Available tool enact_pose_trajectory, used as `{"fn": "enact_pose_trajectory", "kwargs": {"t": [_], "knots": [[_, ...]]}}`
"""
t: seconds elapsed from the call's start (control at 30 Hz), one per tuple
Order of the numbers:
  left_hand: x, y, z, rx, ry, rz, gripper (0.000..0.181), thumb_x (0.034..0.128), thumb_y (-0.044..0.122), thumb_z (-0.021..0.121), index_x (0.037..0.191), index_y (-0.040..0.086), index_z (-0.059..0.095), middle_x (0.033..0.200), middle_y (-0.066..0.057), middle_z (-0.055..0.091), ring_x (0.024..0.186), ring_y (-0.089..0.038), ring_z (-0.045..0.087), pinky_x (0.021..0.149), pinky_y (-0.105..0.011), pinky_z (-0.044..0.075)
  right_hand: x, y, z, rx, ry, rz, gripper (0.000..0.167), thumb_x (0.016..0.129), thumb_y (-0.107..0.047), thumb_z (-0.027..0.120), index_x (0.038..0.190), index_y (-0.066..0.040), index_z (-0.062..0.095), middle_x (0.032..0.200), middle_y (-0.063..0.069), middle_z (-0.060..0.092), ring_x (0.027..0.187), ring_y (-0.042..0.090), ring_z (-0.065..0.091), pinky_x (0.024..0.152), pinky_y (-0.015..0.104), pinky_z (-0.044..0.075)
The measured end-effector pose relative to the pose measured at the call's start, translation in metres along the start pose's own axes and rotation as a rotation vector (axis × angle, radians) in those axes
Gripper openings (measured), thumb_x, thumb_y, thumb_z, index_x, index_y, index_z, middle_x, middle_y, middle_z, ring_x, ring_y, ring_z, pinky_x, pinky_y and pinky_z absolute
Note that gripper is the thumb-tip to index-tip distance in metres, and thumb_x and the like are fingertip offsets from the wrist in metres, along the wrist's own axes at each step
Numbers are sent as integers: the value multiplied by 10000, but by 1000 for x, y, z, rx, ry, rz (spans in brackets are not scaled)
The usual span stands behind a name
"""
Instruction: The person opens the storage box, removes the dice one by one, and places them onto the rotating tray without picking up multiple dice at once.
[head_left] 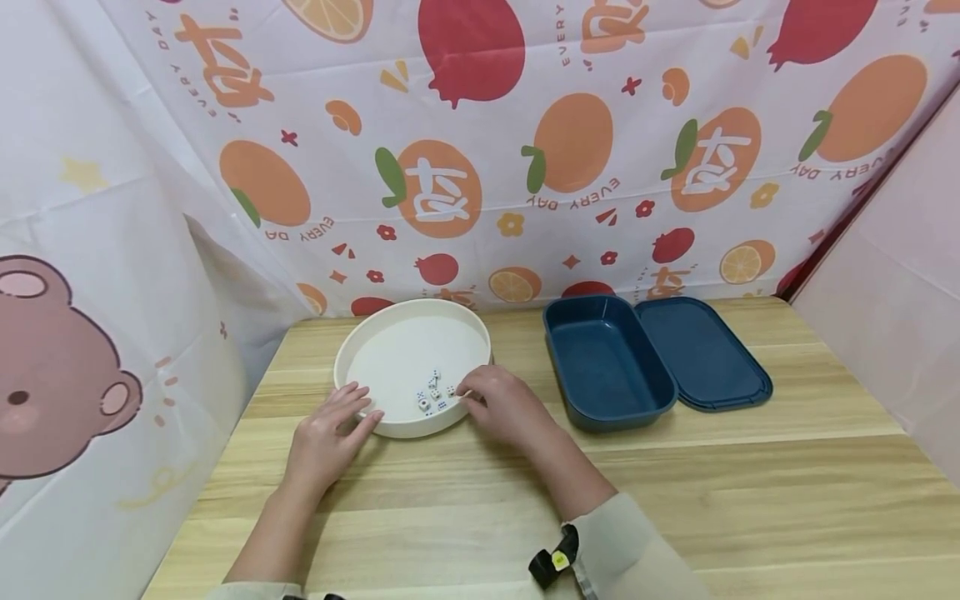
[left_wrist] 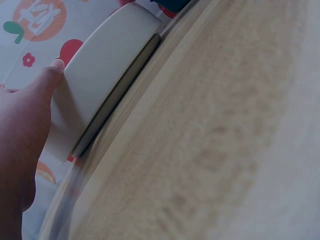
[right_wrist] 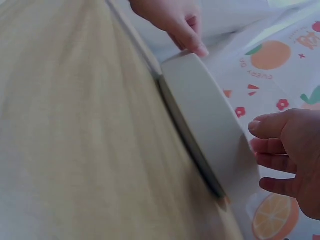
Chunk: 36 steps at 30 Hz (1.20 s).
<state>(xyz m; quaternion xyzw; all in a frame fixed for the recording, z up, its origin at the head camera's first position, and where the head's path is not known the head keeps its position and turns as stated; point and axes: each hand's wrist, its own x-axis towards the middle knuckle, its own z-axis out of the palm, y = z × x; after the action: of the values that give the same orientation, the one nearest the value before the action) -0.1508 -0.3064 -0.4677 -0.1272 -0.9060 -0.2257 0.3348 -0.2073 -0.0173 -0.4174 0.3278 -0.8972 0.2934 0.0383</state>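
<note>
Inside a round white tray (head_left: 390,350) lie several small white dice (head_left: 436,394), gathered near its front right. My left hand (head_left: 324,437) rests on the tray's left front rim, its fingers spread and fairly straight. From the left wrist view, the thumb of that hand touches the rim of the tray (left_wrist: 107,60). At the right rim, my right hand (head_left: 510,404) reaches over with bent fingers, the tips close beside the dice. Its thumb and fingers stand a little apart in the right wrist view, and no die shows between them (right_wrist: 295,155).
A deep dark blue rectangular container (head_left: 607,358) stands right of the tray. Its matching flat lid (head_left: 705,354) lies farther right on the wooden table (head_left: 750,492). A fruit-printed cloth (head_left: 495,167) hangs behind the table, and another with a bear (head_left: 60,375) hangs at left.
</note>
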Motion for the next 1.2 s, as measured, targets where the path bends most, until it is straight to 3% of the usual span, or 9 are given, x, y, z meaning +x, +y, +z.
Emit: {"fn": "enact_pose_trajectory", "kwargs": {"t": [0.2,0.37,0.47,0.57,0.63,0.73,0.97,1.1,1.2], "knots": [[1,0,0,-6,5,4,321,740,166,846,1016,24,766,1121,-112,737,1159,-311,647,1120,-403,426,-3,17,-32,86,46,152,180,956,-216,651,1100,-154,740,1047,-27,705,971,139,631,884,314,595],[4,-1,0,-7,-1,3,324,742,169,846,1022,29,765,1126,-109,736,1163,-310,645,1143,-368,407,-16,55,-72,135,75,311,183,961,-279,649,1075,-163,733,980,-5,692,876,171,606,775,330,584],[4,-2,0,-7,-4,-1,323,742,170,846,1023,31,766,1126,-106,737,1166,-308,643,1149,-353,402,-28,80,-87,105,-5,416,190,968,-324,633,1021,-177,741,928,-5,677,836,190,583,707,313,543],[4,-2,-1,-6,-7,-8,318,742,167,845,1019,33,766,1123,-103,738,1167,-307,641,1140,-363,410,-37,98,-94,82,-179,496,287,990,-374,579,900,-151,735,793,0,618,763,192,553,640,281,469],[4,-3,0,-6,-10,-11,317,743,165,845,1019,32,766,1123,-103,738,1167,-308,641,1128,-386,420,-41,104,-94,83,-290,514,402,1013,-414,515,784,-128,682,698,9,537,701,189,519,614,280,422],[5,-3,0,-7,-13,-10,316,744,163,844,1021,32,766,1125,-104,737,1168,-307,640,1124,-395,422,-42,108,-92,112,-386,519,530,1032,-469,426,660,-118,565,611,5,424,613,179,455,611,279,388],[4,-2,1,-17,-5,-3,312,744,160,843,1016,27,766,1121,-111,737,1167,-313,641,1160,-316,388,-43,104,-87,207,-382,524,532,1010,-519,414,618,-161,453,623,-9,363,599,159,391,587,279,365],[4,-2,1,-19,-3,1,308,745,158,841,1012,26,766,1117,-113,738,1163,-315,644,1156,-321,393,-42,102,-86,247,-402,513,541,959,-560,503,639,-130,583,628,-10,501,617,161,474,566,264,402],[4,-2,0,-13,-3,-4,309,745,161,842,1014,30,767,1118,-111,738,1166,-315,643,1168,-278,372,-41,102,-87,233,-434,475,499,891,-606,601,774,-137,724,706,0,620,695,165,551,577,260,438]]}}
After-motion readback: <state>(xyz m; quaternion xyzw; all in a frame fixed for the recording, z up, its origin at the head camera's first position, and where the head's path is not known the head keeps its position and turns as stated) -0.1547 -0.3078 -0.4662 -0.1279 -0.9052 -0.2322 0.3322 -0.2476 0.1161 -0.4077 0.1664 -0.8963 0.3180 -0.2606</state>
